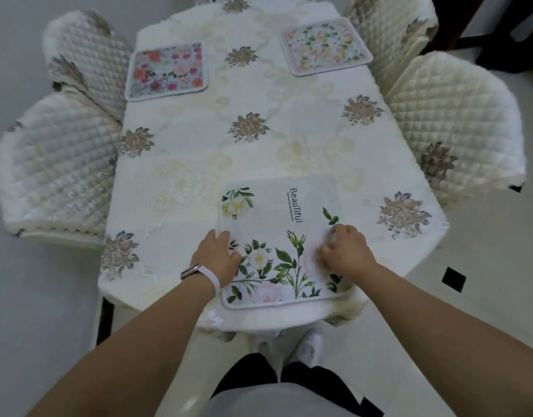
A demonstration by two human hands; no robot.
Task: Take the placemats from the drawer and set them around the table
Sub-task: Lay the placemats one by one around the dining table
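A white placemat (277,218) printed with green leaves, white flowers and the word "Beautiful" lies flat at the near end of the table (199,139). My left hand (217,254) rests on its left edge, fingers together and flat. My right hand (345,251) presses on its right side with the fingers curled down onto the mat. Two more placemats lie farther off: a red and pink flowered one (166,70) at the far left, and a pale peach and green flowered one (325,49) at the far right.
The table wears a cream cloth with grey-brown flower motifs. Quilted cream chairs stand on the left (55,170), far left (85,58), right (457,127) and far right (391,34). My feet and dark trousers show below the near table edge.
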